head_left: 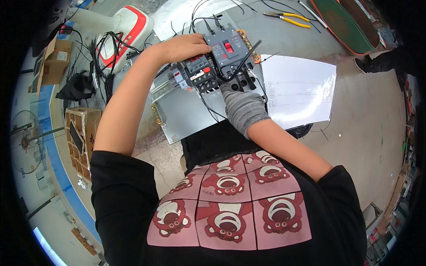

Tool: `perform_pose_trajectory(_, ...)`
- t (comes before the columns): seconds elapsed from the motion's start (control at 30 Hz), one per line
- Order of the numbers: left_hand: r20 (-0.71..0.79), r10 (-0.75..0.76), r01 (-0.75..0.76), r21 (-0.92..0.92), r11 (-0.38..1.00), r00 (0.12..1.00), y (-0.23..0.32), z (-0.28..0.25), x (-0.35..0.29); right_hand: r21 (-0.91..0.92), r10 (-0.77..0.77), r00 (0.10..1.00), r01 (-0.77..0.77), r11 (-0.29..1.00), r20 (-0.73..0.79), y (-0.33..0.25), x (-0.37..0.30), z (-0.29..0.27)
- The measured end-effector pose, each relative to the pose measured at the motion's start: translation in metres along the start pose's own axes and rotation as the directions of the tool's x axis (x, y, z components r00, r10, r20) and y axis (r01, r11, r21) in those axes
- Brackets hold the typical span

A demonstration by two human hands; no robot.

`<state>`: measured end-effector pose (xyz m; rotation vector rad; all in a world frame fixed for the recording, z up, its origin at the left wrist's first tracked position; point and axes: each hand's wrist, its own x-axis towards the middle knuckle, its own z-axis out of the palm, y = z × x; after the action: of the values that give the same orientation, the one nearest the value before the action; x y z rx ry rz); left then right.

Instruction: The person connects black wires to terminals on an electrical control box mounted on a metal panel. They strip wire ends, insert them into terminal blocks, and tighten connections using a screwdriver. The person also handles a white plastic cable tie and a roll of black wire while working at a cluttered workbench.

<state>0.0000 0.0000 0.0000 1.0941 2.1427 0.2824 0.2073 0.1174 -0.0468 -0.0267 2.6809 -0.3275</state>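
A grey moulded-case circuit breaker [230, 46] with a red toggle sits on a metal mounting plate [188, 117]. To its left is a dark contactor with an overload relay [202, 73]. My bare left hand [188, 46] curls over the contactor's far side, fingers together, fingertips beside the breaker. My right hand [244, 106], in a grey knit glove, is closed at the breaker's near edge; its fingertips are partly hidden, and I cannot make out what they hold. Just above those fingertips, a black wire [242, 66] loops across the breaker's front.
Printed sheets of paper [299, 91] lie right of the plate. Yellow-handled pliers [288, 18] and a green tool bag [348, 26] are at the far right. Bundled black wires [106, 66] hang by a red-and-white machine [128, 33] at left, above a divided wooden box [77, 146].
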Motion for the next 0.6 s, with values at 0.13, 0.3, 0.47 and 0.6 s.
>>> perform_pose_trajectory(0.13,-0.093,-0.059,0.053,-0.066,0.996,0.994,0.002,0.008,0.0,-0.016,-0.038,0.999,0.038,0.999,-0.013,0.001,-0.007,-0.004)
perform_pose_trajectory(0.3,-0.186,0.012,-0.021,-0.046,0.999,0.982,-0.001,0.019,-0.001,0.006,-0.037,0.997,0.037,0.999,-0.066,0.004,-0.01,0.003)
perform_pose_trajectory(0.47,-0.238,0.026,-0.034,-0.029,0.999,0.971,0.003,0.022,-0.001,0.05,-0.062,0.99,0.069,0.996,-0.126,0.009,-0.005,0.013)
perform_pose_trajectory(0.6,-0.261,-0.059,0.046,-0.057,0.997,0.963,0.008,0.024,-0.003,0.167,-0.039,0.994,0.056,0.984,-0.099,0.01,-0.015,0.004)
